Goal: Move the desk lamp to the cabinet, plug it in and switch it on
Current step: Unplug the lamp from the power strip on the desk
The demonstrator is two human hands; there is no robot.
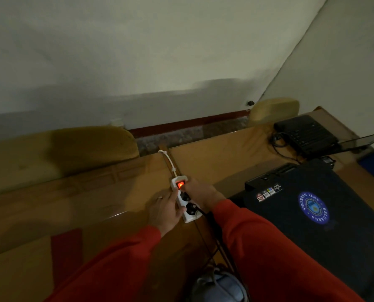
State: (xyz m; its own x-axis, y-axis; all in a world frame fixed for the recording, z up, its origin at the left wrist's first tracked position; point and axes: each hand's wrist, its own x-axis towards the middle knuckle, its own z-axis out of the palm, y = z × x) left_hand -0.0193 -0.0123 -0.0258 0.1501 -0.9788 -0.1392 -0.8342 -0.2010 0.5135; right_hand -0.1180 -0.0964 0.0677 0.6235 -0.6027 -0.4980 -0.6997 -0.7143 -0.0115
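A white power strip (187, 202) lies on a wooden divider between two brown surfaces, and its red rocker switch (180, 184) glows. Two black plugs (190, 209) sit in its sockets, and their black cords (214, 234) run down toward me. My left hand (167, 211) presses against the strip's left side and holds it. My right hand (200, 194) is curled over the strip's right edge with a fingertip at the lit switch. A rounded grey-blue object (217, 286) shows at the bottom edge, partly cut off. I cannot tell whether it is the lamp.
A closed black laptop (312, 214) with stickers lies to the right. Behind it are a black keypad device (305, 136) and an open laptop (364, 141). Yellow cushions (72, 149) line the wall at left. A white cable (168, 159) leads from the strip to the wall.
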